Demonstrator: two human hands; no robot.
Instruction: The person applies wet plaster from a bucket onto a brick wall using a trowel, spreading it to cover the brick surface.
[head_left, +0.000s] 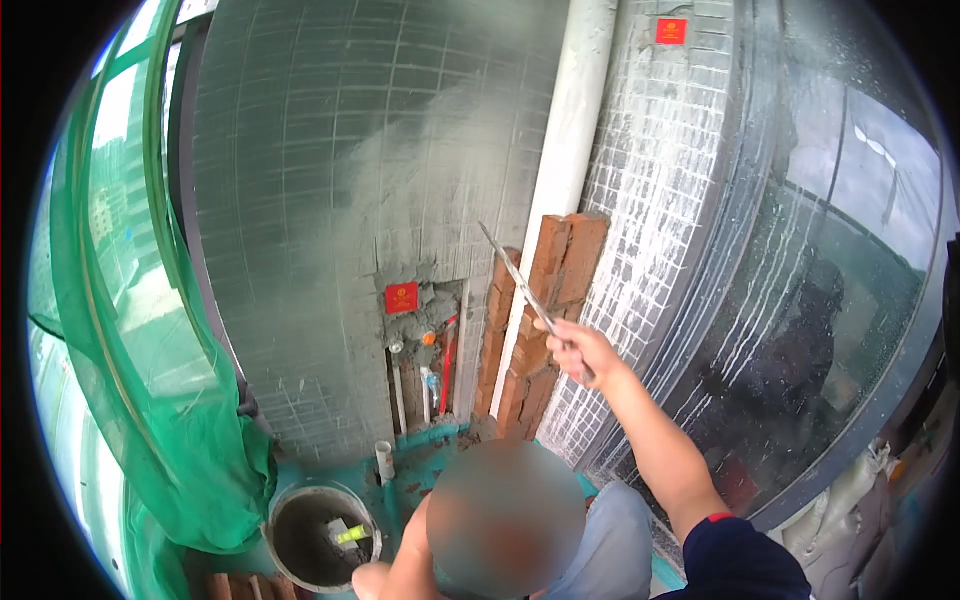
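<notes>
**Head view: trowel raised against the brick column**

Head camera looks down a tiled corner, and I read my right hand [580, 350] as closed round the handle of a trowel [515, 275], whose thin blade slants up and to the left. The blade tip sits in front of the stacked red bricks [545, 300], just beside the white pipe [565, 160] that runs up the wall; whether steel touches brick I cannot tell. My right forearm comes up from the lower right edge, with a dark sleeve at the shoulder.

My left hand [372, 580] shows only as a sliver at the bottom edge, near the rim of the round bucket [290, 500]; its fingers are cut off, so I cannot tell its state. A small green and white thing lies inside the bucket.

Room is tight. To the left, green netting [170, 400] hangs close along the grey tiled wall [300, 200]. To the right, a dark glass pane [830, 300] in its frame closes the side. Between wall and bricks an open recess [425, 360] shows thin pipes, with a red square tag at its upper edge. The teal floor [420, 465] offers only a narrow strip between bucket and bricks.
</notes>
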